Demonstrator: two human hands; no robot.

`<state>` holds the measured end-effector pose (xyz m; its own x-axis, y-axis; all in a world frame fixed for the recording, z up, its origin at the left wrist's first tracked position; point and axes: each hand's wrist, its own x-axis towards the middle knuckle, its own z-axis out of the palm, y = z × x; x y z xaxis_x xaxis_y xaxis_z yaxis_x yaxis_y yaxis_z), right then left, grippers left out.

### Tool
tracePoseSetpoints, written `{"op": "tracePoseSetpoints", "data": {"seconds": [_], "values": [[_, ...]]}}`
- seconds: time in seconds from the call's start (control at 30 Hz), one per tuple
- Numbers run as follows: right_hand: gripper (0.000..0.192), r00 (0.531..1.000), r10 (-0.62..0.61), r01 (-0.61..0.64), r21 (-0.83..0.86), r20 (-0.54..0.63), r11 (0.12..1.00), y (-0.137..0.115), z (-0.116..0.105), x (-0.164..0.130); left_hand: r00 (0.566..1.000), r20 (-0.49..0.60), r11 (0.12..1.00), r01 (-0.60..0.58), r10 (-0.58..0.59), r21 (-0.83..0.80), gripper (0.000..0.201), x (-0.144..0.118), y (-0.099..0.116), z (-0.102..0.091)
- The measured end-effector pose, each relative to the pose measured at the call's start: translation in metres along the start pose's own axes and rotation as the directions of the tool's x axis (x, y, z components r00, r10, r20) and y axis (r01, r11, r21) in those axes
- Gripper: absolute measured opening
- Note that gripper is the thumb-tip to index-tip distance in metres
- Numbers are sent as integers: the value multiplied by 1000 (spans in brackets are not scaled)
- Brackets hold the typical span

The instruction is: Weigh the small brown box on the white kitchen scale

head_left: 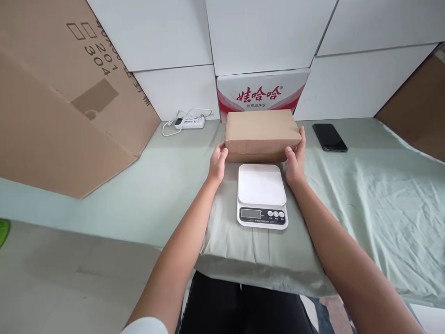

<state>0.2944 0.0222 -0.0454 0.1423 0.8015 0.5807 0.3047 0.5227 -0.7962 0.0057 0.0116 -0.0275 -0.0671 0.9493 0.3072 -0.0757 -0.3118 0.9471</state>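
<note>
- We see a table under a pale green cloth (365,195).
- A white scale (262,196) sits on it.
- Just behind the scale is a brown box (262,132).
- Right of the scale lies a black phone (329,137).
- Left and behind lies a white power strip (189,123).

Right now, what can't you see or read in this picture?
Head view only:
- Inside the brown box: it is closed.
- Whether the box rests on the cloth or is lifted: its underside is hidden.
- The scale screen and button labels: too small.
- The green thing: cut off by the left edge.
- The left hand and right hand fingertips: behind the box.
</note>
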Motion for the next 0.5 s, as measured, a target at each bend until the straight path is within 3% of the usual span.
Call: {"op": "tracePoseSetpoints", "data": {"seconds": [0.17,0.5], "values": [[101,998,59,-59,4,-2,998,-6,-1,3,1000,13,999,21,-22,28,82,0,2,3],[89,995,97,-97,22,-20,995,-15,2,4,994,8,994,111,-111,25,63,0,4,5]]}}
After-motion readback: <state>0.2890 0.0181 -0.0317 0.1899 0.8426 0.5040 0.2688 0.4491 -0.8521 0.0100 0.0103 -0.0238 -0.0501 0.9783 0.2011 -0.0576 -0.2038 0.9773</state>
